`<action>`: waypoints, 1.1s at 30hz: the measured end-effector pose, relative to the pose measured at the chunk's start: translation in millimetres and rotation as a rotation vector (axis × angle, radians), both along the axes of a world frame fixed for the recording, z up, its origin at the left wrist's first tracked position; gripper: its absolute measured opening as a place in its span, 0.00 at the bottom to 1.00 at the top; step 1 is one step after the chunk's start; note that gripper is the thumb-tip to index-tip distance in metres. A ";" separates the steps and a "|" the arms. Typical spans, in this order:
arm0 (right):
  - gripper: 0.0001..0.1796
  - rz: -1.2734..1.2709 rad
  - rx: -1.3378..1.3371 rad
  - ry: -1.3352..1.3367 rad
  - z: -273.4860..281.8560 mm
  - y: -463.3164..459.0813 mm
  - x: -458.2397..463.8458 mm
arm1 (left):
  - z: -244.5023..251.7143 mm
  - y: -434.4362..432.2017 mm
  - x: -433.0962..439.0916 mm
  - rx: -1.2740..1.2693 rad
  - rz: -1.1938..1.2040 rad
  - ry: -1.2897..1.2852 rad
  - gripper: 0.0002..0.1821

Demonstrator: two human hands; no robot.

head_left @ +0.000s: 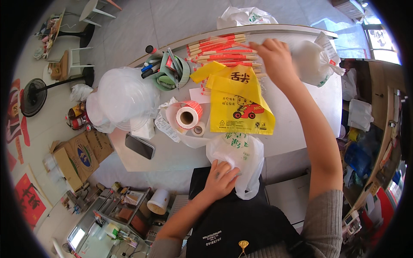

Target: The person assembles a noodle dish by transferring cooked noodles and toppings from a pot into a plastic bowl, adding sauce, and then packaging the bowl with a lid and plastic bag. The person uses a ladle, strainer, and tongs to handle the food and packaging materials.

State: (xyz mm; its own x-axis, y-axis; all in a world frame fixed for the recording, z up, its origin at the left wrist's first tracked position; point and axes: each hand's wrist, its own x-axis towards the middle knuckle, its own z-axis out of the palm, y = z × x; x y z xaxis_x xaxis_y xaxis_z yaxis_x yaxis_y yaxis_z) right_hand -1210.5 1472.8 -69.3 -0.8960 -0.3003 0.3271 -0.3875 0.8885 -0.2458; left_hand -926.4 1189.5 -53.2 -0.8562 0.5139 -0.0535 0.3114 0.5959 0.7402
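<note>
My left hand (221, 180) grips a white plastic bag (248, 154) with green print at the table's near edge. My right hand (271, 54) is over the far side of the table, its fingertips on the end of a blurred red-wrapped pair of chopsticks (237, 43). Below them, more chopsticks in red and clear wrappers (226, 57) lie in a stack. A yellow plastic bag (240, 109) with a cartoon print covers the stack's near part. Left of it are a roll of red labels (190, 114) and a smaller paper roll (198, 129).
On the table (290, 135) are a pen holder (171, 72), clear plastic lids or bowls (124, 96), a smartphone (139, 146) and a receipt (166, 125). A tied white bag (311, 63) stands at the right. Shelves (374, 154) flank the right side; a cardboard box (79, 158) is at the left.
</note>
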 end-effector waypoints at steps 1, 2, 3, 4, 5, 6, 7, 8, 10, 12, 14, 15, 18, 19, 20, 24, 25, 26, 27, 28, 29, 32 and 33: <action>0.13 -0.016 -0.099 0.005 12.4 4.2 7.9 | 15.9 -7.4 7.6 0.142 0.185 -0.102 0.13; 0.11 -0.075 -0.437 -0.121 30.4 2.6 19.9 | 27.4 -16.4 15.2 0.285 0.369 -0.205 0.13; 0.09 -0.128 -0.774 -0.247 48.2 -2.6 38.9 | 22.2 -34.3 23.4 0.427 0.443 -0.247 0.16; 0.08 -0.012 -1.222 -0.463 60.6 -12.9 64.0 | 41.8 -35.0 14.6 0.625 0.645 -0.490 0.09; 0.21 0.186 -1.509 -0.651 75.6 -32.6 92.2 | 46.5 -46.1 9.6 0.657 0.760 -0.617 0.10; 0.35 0.339 -1.771 -0.880 92.1 -52.7 120.2 | 41.2 -53.4 4.4 0.856 0.848 -0.678 0.09; 0.16 0.576 -1.393 -0.958 93.9 -71.3 142.9 | 34.6 -58.8 -0.9 1.054 0.929 -0.740 0.08; 0.17 0.663 -1.175 -0.995 118.0 -92.6 151.6 | 34.7 -63.5 -5.6 1.126 1.000 -0.780 0.08; 0.14 0.767 -0.260 -0.798 84.1 -116.4 200.7 | 36.9 -68.3 -12.1 1.268 1.147 -0.860 0.08; 0.11 0.519 0.142 -0.808 48.2 -120.0 230.3 | 39.2 -70.5 -11.5 1.227 1.107 -0.830 0.08; 0.09 0.376 0.360 -0.795 39.5 -116.2 238.1 | 41.6 -67.3 -9.2 1.108 1.015 -0.759 0.09; 0.08 0.361 0.380 -0.787 40.5 -114.8 236.9 | 45.2 -62.7 -6.8 1.008 0.940 -0.705 0.09; 0.09 0.454 0.361 -0.697 67.5 -96.2 233.6 | 60.7 -48.8 -3.0 0.809 0.778 -0.658 0.10; 0.10 0.512 0.343 -0.650 86.6 -84.0 229.3 | 65.7 -46.9 -2.9 0.761 0.738 -0.655 0.11; 0.10 0.577 0.338 -0.510 103.8 -64.0 227.5 | 69.0 -48.0 -4.2 0.807 0.761 -0.693 0.11; 0.07 0.686 0.374 -0.152 123.7 -1.9 231.6 | 71.2 -49.5 -4.2 0.818 0.696 -0.732 0.11; 0.06 0.686 0.257 -0.156 125.7 -3.0 235.2 | 77.8 -42.4 -3.5 0.776 0.623 -0.742 0.11; 0.06 0.686 0.141 -0.159 127.3 -6.0 241.0 | 85.6 -33.9 -2.8 0.734 0.551 -0.750 0.11; 0.05 0.692 0.023 -0.160 127.2 -9.9 244.5 | 95.2 -23.5 -1.9 0.715 0.451 -0.793 0.10; 0.05 0.662 -0.102 -0.095 127.1 -18.1 244.0 | 99.0 -17.3 -1.2 0.594 0.324 -0.744 0.10; 0.06 0.538 -0.176 -0.046 122.2 -27.6 246.9 | 102.8 -13.0 -1.7 0.471 0.201 -0.692 0.10; 0.16 0.215 -0.416 -0.060 86.7 -47.2 274.5 | 101.7 -12.3 -3.1 0.515 0.272 -0.658 0.11; 0.18 0.155 -0.545 -0.162 74.9 -52.0 285.5 | 95.0 -15.2 0.3 0.571 0.342 -0.684 0.11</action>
